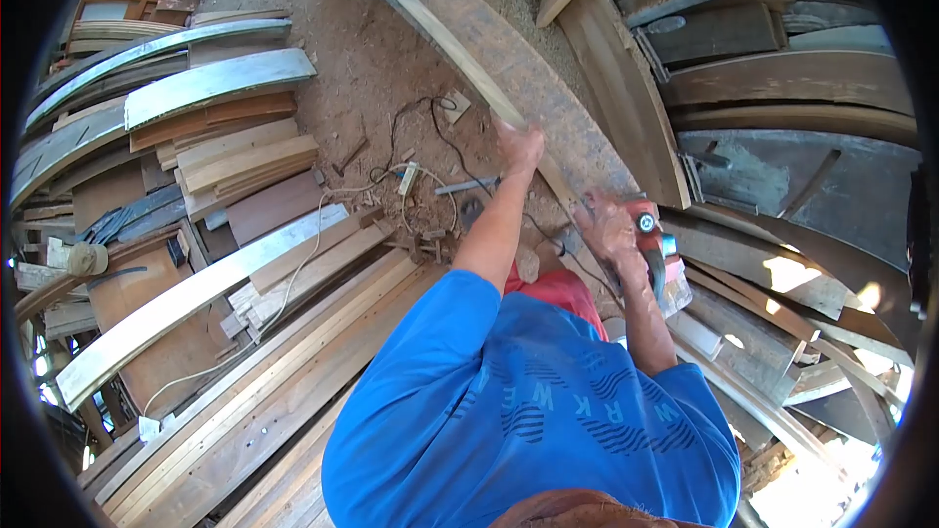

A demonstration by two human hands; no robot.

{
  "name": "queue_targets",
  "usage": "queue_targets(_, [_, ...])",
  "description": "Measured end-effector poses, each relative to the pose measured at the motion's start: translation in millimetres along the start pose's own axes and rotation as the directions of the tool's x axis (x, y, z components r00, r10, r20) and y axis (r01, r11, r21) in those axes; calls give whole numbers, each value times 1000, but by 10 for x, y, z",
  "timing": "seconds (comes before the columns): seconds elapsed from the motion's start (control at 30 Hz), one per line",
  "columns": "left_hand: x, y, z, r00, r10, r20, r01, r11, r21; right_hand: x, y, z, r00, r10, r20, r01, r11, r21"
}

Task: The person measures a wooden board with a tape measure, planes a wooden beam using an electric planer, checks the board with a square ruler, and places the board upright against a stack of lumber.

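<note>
A long, narrow wooden strip (452,57) lies on edge along a long, worn wooden plank (548,88) and runs away from me. My left hand (519,149) is closed around the strip partway along it. At the strip's near end, my right hand (608,225) is closed with its fingers bent over the wood; part of its grip is hidden. Just right of that hand sits a red power tool (643,218) with a dark round knob. The exact kind of tool is not clear, as the hand and forearm cover part of it.
Stacked boards (245,161) fill the left side, and long planks (264,430) lie at lower left. More large boards (782,88) lean at right. On the dirt floor are a hammer (350,156), a dark cable (440,127) and a white socket block (409,178).
</note>
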State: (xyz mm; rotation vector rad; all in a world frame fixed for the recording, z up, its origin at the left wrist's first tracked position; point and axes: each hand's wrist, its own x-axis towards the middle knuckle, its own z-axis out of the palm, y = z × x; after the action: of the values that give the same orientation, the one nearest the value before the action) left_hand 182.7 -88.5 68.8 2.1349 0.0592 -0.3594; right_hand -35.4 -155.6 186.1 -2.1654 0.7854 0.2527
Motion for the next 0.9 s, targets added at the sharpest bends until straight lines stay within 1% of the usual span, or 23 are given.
queue_targets(0.03, [-29,83,-29,1000,0,7,0,1000,-2,59,-54,28,1000,-9,28,9,1000,-21])
queue_targets(0.1, [-130,220,-121,999,-27,18,27,1000,0,222,-233,79,1000,5,31,-1,994,-111])
queue_targets(0.13, [-165,254,-239,998,-58,34,57,997,50,311,-346,194,998,3,66,9,985,-174])
queue_targets(0.17, [-205,417,-304,996,-76,53,70,992,102,425,-311,331,997,-10,72,22,987,-162])
queue_targets(0.2, [-218,441,-363,993,-96,71,84,985,151,520,-342,394,998,-4,58,15,982,-189])
queue_targets(0.27, [-127,208,-404,990,-37,134,28,997,73,647,-464,501,1000,3,22,2,970,-245])
queue_targets(0.3, [-66,88,-438,986,2,165,-7,1000,25,654,-567,497,1000,-16,-24,9,964,-264])
queue_targets(0.33, [-47,-78,-515,979,98,181,-100,995,-1,635,-699,466,989,-100,-108,70,964,-258])
queue_targets(0.4, [-129,-554,-791,939,274,206,-270,962,-46,507,-1033,470,932,-256,-255,192,949,-251])
queue_targets(0.43, [-230,-820,-979,874,477,93,-479,878,-4,438,-1205,537,911,-316,-266,266,941,-207])
queue_targets(0.47, [-365,-1031,-1282,911,333,244,-352,935,35,407,-1330,671,955,-276,-106,266,959,-102])
queue_targets(0.5, [-539,-1262,-1605,906,179,383,-229,969,89,399,-1436,814,968,-243,58,243,970,0])
queue_targets(0.53, [-758,-1664,-1830,908,138,396,-228,955,189,416,-1493,956,951,-214,224,198,976,93])
queue_targets(0.57, [-979,-2183,-1995,902,81,425,-202,948,247,504,-1390,1256,937,-162,311,162,986,25])
queue_targets(0.6, [-1190,-2212,-2305,827,-212,520,-28,909,416,602,-1198,1659,913,-101,395,130,990,-48])
queue_targets(0.63, [-1374,-2435,-2479,657,-455,601,54,823,565,665,-1043,1993,898,-5,440,81,985,-155])
queue_targets(0.67, [-1717,-2746,-2597,618,-531,580,11,744,668,767,-886,2325,878,91,470,40,964,-262])
queue_targets(0.7, [-2096,-3202,-2569,580,-586,566,67,726,684,882,-721,2656,852,190,487,4,929,-369])
queue_targets(0.73, [-2368,-3576,-2503,533,-642,551,122,703,700,997,-504,2987,842,226,490,-7,913,-409])
queue_targets(0.77, [-2438,-3587,-2493,545,-683,487,217,676,705,1110,-246,3313,829,266,492,-21,894,-448])
queue_targets(0.8, [-2411,-3358,-2548,547,-725,419,309,639,704,1219,-43,3618,813,307,494,-35,874,-485])
queue_targets(0.83, [-2334,-3247,-2571,539,-766,349,399,597,696,1380,52,3845,760,402,511,-57,824,-564])
queue_targets(0.9, [-2181,-3428,-2556,605,-748,272,447,602,661,1675,322,4306,747,408,525,-15,800,-599])
